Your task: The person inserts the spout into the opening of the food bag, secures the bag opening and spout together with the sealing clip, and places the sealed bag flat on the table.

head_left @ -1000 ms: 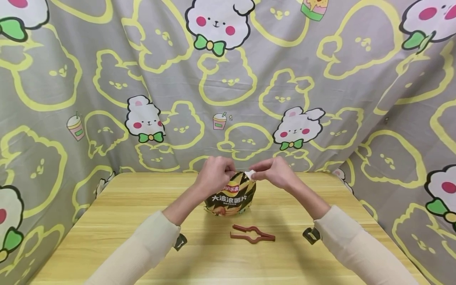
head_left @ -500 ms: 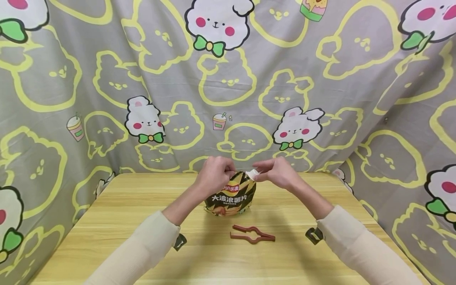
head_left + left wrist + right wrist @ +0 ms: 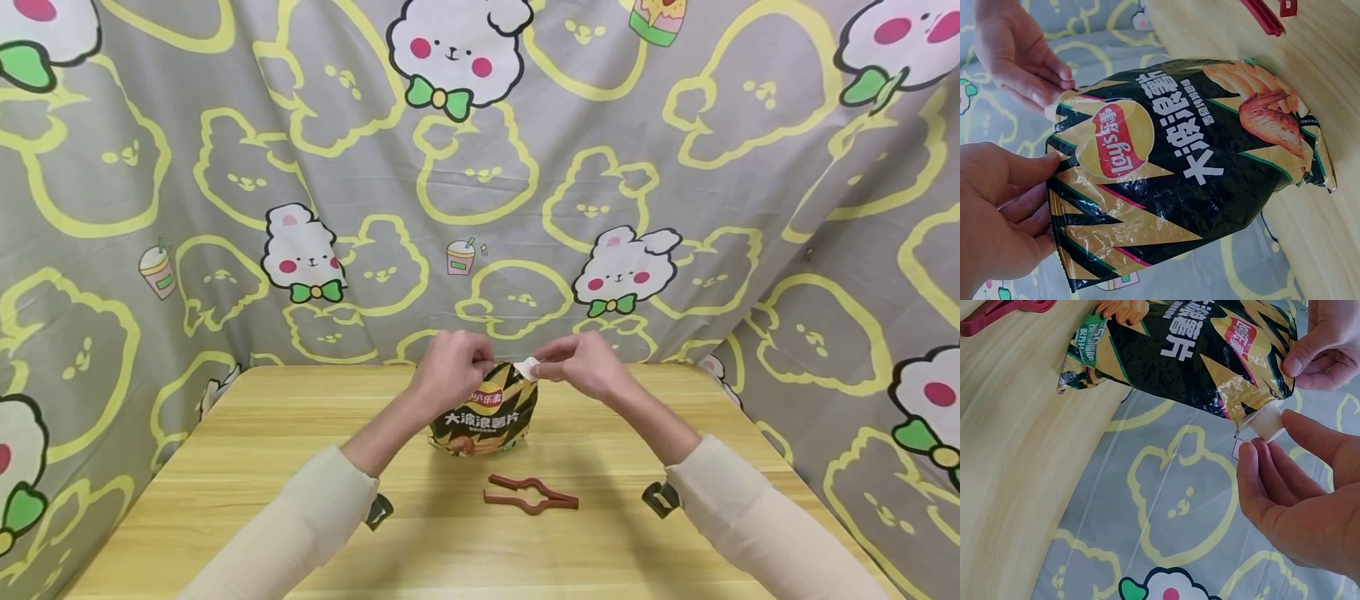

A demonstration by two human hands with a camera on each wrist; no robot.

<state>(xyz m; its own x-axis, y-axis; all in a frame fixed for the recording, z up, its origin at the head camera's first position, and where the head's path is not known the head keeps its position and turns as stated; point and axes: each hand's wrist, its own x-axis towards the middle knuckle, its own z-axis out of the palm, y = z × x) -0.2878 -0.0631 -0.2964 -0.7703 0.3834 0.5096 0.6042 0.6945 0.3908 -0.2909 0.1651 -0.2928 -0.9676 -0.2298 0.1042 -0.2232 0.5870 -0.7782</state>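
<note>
A black and gold potato chip bag [image 3: 487,421] stands upright on the wooden table. My left hand [image 3: 452,367] pinches its top edge, thumb in front and fingers behind, as the left wrist view shows. At the bag's other top corner sits a small white piece [image 3: 1267,422], perhaps a spout or cap; its exact kind is unclear. My right hand [image 3: 585,365] pinches this piece between thumb and fingertips. A dark red tong-like clip [image 3: 532,493] lies on the table in front of the bag, its two arms spread apart to the left.
The wooden table [image 3: 300,492] ends in a back edge just behind the bag. A grey curtain [image 3: 495,192] with cartoon animals hangs behind and along both sides. Each wrist carries a dark strap mount.
My right hand's fingers loosened around the white piece half a second ago, and now they have closed on it again. My left hand and the bag stay nearly still.
</note>
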